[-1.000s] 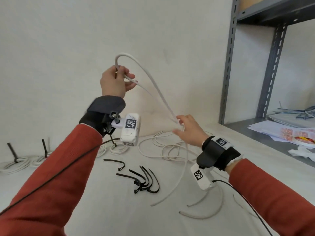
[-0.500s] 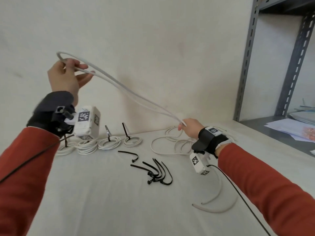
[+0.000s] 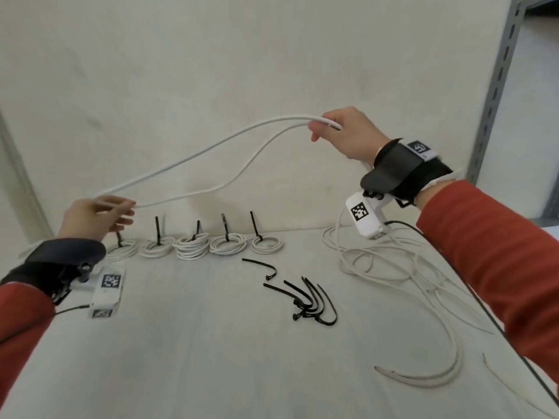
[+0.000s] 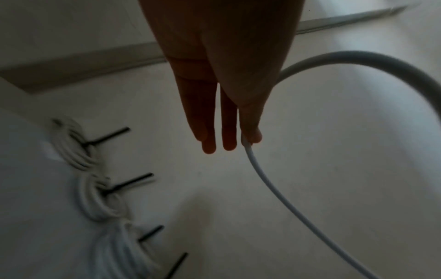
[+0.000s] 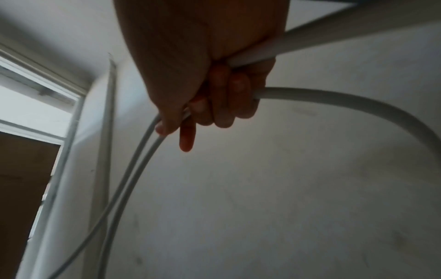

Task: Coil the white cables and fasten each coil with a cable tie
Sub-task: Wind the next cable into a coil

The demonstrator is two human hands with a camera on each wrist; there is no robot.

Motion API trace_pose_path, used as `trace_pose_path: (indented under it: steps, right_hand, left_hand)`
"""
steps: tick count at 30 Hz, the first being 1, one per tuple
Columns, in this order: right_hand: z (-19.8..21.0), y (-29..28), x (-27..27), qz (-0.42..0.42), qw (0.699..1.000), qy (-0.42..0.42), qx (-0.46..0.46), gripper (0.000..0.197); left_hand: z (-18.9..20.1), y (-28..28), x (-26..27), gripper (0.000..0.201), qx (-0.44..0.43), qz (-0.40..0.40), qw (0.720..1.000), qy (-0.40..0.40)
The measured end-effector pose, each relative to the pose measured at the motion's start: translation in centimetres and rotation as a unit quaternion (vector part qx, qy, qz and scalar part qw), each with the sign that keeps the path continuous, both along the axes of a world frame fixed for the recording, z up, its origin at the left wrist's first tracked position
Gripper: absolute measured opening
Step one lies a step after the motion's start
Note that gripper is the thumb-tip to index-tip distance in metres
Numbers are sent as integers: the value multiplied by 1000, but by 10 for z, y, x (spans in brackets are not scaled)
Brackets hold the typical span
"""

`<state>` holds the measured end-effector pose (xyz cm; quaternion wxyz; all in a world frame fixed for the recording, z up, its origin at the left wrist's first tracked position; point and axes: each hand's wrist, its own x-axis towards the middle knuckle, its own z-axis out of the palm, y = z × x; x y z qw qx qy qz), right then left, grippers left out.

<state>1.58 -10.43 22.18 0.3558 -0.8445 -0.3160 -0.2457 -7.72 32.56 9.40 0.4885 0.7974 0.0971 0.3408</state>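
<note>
Hands first: the right hand (image 3: 348,134) is up high on the right, its fingers curled round the white cable (image 3: 193,158). The right wrist view shows two strands leaving that fist side by side. The left hand (image 3: 90,217) sits lower, out on the left, with fingers nearly straight, and it pinches the cable's far bend between thumb and fingertip. Between the two hands the cable runs doubled through the air, well above the table (image 3: 196,358); the upper strand arches and the lower one sags under it.

Just beyond the left hand stands a row of five tied coils (image 3: 193,246) on the table along the wall, each with a black tie tail sticking up. Mid-table lie the spare cable ties (image 3: 314,300), a small bunch overlapping and one a little apart. Under the right wrist there's a tangle of loose cables (image 3: 387,267) spreading toward the near right corner. A grey shelf post (image 3: 499,86) rises at the right edge.
</note>
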Motion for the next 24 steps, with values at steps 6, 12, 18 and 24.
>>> trace_pose_path:
  steps: [6, 12, 18, 24]
  right_hand:
    - [2, 52, -24, 86, 989, 54, -105, 23]
    - [-17, 98, -45, 139, 968, -1, -207, 25]
    - [-28, 125, -56, 184, 962, -51, -197, 22]
    - [-23, 113, -51, 163, 977, -42, -129, 30]
  left_hand:
    - [-30, 41, -36, 69, 258, 4, 946, 194]
    - [-3, 49, -45, 89, 461, -15, 840, 286]
    - [59, -67, -50, 58, 243, -139, 951, 130]
    - [75, -131, -41, 31, 198, -204, 957, 62]
